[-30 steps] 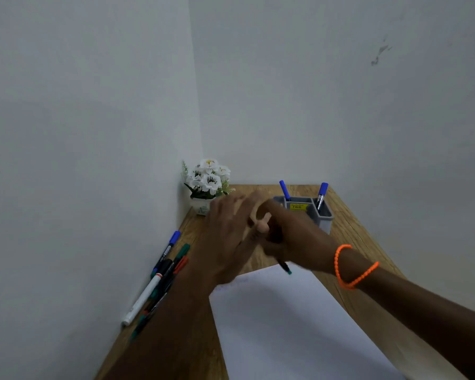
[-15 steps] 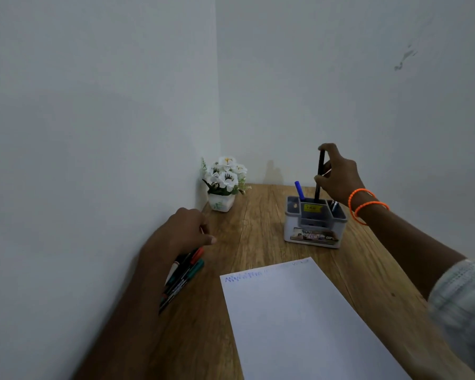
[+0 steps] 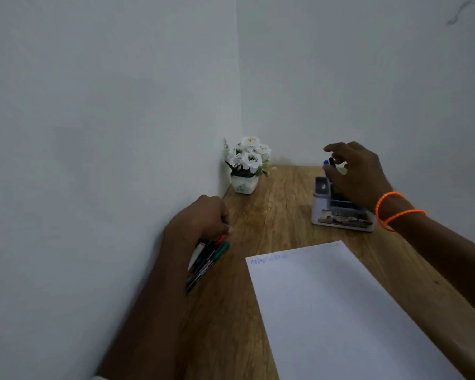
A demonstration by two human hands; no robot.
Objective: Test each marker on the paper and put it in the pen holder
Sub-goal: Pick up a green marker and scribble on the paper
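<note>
A white sheet of paper lies on the wooden table, with a blue scribble at its top left corner. The grey pen holder stands beyond it at the right. A black marker and a blue-capped marker stand upright inside. My right hand hovers over the holder with fingers spread around the marker tops. My left hand is curled down on a pile of markers by the left wall, fingers closed over their upper ends.
A small white pot of white flowers sits in the back corner. Walls close the table on the left and at the back. Orange bands circle my right wrist.
My right hand has lowered the black marker into the holder and loosened its fingers. My left hand has stayed on the marker pile. The view has shifted slightly.
</note>
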